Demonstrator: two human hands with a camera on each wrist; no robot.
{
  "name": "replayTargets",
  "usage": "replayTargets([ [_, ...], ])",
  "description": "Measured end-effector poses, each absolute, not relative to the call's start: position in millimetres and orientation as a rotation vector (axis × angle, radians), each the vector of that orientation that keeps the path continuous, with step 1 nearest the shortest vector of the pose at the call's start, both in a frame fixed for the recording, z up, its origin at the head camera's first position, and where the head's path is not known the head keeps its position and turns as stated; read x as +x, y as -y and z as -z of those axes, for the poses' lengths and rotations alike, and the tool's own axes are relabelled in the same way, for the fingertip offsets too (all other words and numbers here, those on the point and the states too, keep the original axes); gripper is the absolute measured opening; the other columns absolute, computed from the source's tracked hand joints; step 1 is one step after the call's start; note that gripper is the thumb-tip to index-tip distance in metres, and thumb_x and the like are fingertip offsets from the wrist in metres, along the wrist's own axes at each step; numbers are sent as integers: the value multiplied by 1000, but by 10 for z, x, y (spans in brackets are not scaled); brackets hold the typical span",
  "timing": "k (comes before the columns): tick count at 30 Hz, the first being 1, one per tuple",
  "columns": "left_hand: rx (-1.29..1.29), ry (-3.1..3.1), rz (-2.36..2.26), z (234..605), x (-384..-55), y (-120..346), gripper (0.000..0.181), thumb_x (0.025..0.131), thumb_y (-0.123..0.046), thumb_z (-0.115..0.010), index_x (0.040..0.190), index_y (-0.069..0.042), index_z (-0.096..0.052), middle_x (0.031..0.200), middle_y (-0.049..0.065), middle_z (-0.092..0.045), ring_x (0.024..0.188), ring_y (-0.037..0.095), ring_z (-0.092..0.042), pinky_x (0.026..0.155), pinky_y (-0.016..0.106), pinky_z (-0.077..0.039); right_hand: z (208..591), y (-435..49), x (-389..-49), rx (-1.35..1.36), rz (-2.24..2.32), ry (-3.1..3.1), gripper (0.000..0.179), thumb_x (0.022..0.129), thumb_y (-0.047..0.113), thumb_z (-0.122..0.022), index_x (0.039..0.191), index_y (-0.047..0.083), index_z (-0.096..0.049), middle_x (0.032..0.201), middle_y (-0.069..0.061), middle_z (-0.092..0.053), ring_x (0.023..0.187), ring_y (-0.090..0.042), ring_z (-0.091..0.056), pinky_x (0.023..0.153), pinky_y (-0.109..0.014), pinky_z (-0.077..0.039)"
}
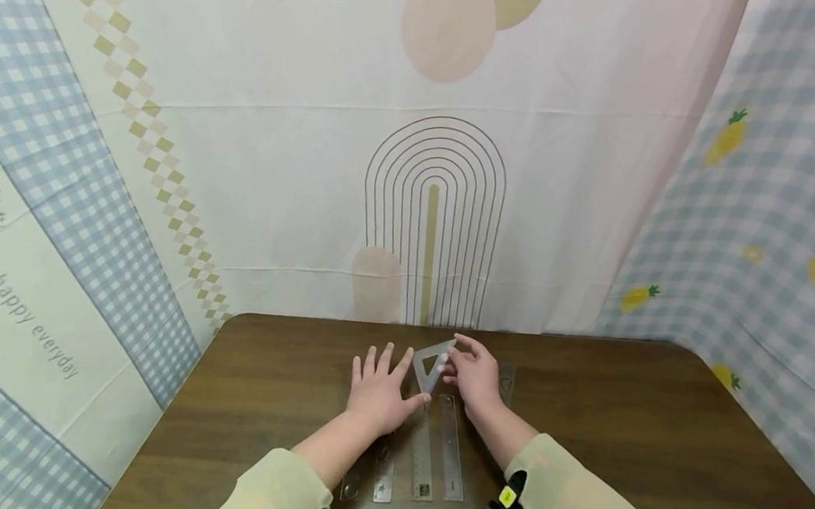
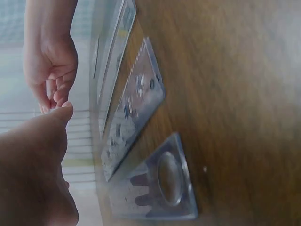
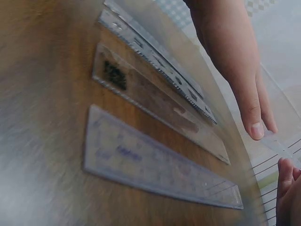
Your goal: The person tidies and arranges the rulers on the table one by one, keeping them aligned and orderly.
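Note:
A clear triangular set square with a triangular cut-out is between the two hands above a row of rulers in the head view. My right hand pinches its right side, with the index finger reaching up to the top corner. My left hand has its fingers spread and straight, its index fingertip and thumb along the square's left side. In the right wrist view, the left thumb lies at the edge of the set square. Nearest below are two clear straight rulers, lying flat and roughly parallel.
Further clear rulers lie on the brown wooden table: one ruler with cut-out shapes, one with a round hole, and another ruler partly behind the right hand. A patterned cloth hangs behind the table.

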State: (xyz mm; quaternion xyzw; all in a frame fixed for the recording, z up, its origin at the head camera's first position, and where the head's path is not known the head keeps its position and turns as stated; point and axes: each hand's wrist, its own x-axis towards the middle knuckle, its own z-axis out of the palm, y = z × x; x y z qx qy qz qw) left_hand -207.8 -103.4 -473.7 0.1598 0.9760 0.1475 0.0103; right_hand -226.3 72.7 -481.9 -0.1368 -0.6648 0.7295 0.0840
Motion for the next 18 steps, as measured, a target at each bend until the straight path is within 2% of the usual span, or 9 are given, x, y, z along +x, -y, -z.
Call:
replayTargets([
  [14,618,-3003,-403,4674,-1792,857,84,90,-70,-51,159,-28,-26,164,10,-20,149,42,-11,116,64,-7,4779,-975,-1849,-458,-2159,2029,36,100,9,-59,135,6,-55,93,-16,-66,70,-16,-68,61,-27,-58],
  [18,635,-2990,-384,4658,-1692,795,84,90,-71,-51,158,-29,-29,164,9,-22,149,41,-12,116,63,-7,4784,-1054,-1715,-460,-2167,2037,38,100,8,-58,137,2,-51,94,-16,-66,71,-16,-67,62,-27,-58],
])
